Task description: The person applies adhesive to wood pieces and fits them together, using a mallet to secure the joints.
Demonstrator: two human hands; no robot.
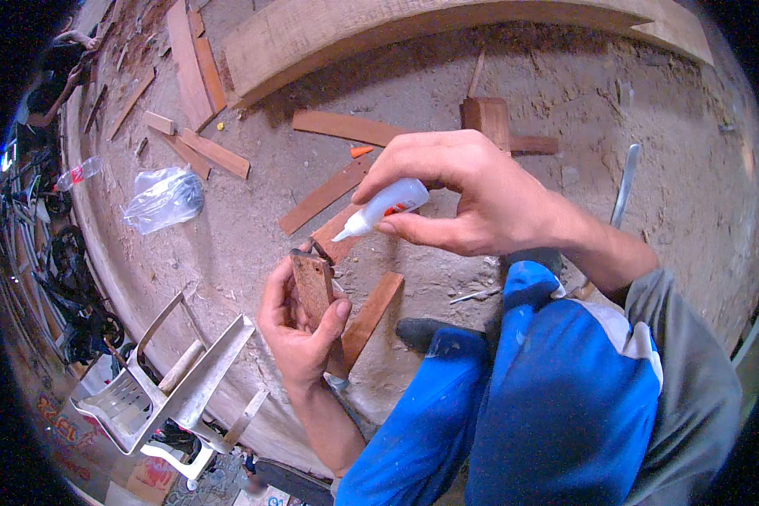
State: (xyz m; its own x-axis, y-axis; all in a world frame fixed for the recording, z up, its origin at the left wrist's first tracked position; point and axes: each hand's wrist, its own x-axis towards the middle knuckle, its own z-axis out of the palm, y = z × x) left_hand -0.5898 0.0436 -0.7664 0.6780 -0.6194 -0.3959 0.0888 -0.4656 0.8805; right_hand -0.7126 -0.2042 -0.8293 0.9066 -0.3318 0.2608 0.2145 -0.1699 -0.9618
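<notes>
Right hand (489, 198), pinching a white squeeze bottle (396, 205), nozzle angled down near the wooden block (314, 287) gripped in the left hand (299, 337). Too hard a squeeze could spill its contents onto the left fingers (278, 287) or the wood strip (327, 197) beyond.

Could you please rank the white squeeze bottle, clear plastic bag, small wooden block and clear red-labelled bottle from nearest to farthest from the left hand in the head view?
1. Small wooden block: held in the left hand.
2. White squeeze bottle: in the right hand.
3. Clear plastic bag: on the ground, leftward.
4. Clear red-labelled bottle: farther left, beyond the bag.
</notes>
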